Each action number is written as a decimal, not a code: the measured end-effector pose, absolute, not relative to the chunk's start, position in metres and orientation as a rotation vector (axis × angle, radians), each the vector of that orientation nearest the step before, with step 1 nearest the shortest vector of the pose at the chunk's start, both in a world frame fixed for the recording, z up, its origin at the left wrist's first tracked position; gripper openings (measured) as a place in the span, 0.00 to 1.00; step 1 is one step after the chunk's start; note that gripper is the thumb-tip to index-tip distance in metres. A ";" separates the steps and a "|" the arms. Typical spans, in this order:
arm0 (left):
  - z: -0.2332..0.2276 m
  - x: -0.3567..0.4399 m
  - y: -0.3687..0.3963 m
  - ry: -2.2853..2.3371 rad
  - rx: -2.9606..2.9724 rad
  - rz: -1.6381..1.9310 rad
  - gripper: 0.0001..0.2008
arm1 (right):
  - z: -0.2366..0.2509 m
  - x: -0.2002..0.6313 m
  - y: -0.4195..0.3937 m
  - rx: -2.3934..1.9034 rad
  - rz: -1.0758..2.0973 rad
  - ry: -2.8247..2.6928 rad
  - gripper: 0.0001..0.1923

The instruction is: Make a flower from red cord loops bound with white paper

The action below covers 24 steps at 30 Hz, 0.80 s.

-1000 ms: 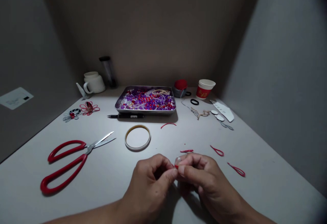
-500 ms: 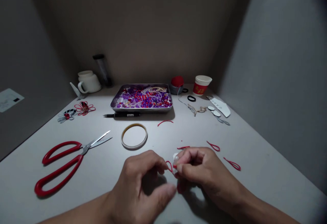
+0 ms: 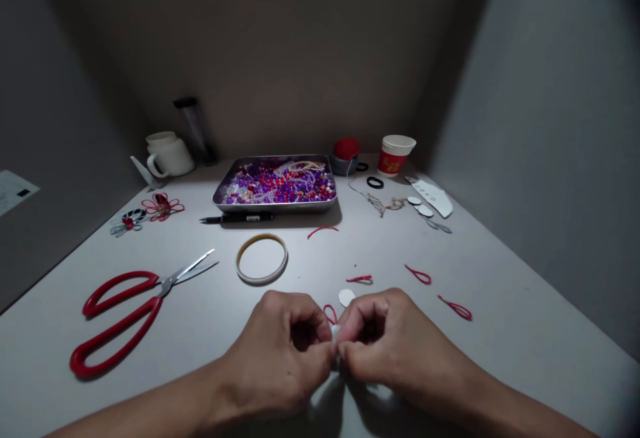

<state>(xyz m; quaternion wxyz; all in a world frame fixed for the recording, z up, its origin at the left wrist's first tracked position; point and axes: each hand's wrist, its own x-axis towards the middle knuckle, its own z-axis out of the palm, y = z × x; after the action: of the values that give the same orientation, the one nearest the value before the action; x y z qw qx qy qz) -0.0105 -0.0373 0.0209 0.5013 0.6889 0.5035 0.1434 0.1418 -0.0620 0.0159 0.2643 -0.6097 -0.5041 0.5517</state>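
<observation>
both hands' fingers pinch a thin looped red cord beside a white disc.

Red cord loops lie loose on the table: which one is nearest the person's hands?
The short loop straight ahead of the right hand, near the small white disc. The other two loops lie farther right.

The scissors lie on the counter to the left. The ring lies right of them. Behind the ring lies the pen, and behind the pen sits the tray with beads in it. The cup stands far back on the right.
</observation>
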 end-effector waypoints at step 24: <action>0.011 -0.011 -0.026 0.939 1.296 0.405 0.01 | 0.014 0.142 -0.057 -1.412 1.867 -0.926 0.05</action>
<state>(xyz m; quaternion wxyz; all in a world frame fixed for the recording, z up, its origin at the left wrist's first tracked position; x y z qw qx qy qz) -0.0113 -0.0264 0.0107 0.6781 0.5770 0.4181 0.1801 0.1419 -0.0571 0.0145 0.3072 -0.5337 -0.3502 0.7058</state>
